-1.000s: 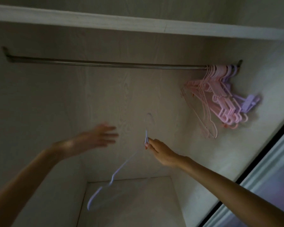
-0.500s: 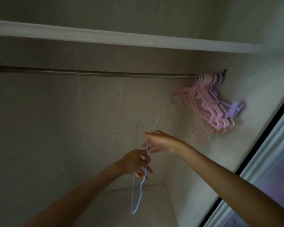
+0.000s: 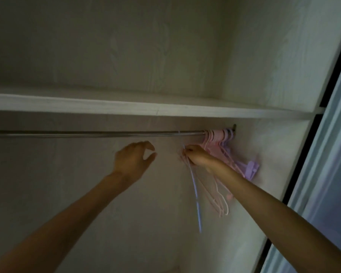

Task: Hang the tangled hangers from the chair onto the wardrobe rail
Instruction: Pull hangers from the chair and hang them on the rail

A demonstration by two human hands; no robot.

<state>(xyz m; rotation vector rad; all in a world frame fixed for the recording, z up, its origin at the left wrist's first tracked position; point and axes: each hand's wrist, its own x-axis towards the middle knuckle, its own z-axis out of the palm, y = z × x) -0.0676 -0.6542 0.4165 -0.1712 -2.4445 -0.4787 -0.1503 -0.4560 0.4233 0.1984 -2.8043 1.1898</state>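
A metal wardrobe rail [image 3: 91,133] runs under a white shelf. At its right end hang several pink hangers [image 3: 215,138] and purple hangers [image 3: 251,168], bunched against the side wall. My right hand [image 3: 195,157] pinches the neck of a thin blue hanger [image 3: 197,201] just below the rail, and its hook reaches the rail beside the pink bunch. My left hand [image 3: 135,160] hovers below the rail to the left, fingers loosely curled and holding nothing.
The white shelf [image 3: 146,107] juts out just above the rail. The wardrobe's right side wall [image 3: 274,154] stands close behind the hung hangers. A sliding door frame [image 3: 327,134] runs down the far right.
My right hand has lifted the blue hanger up and to the right, to the rail beside the pink bunch. My left hand let go of it and moved up. The view tilted upward.
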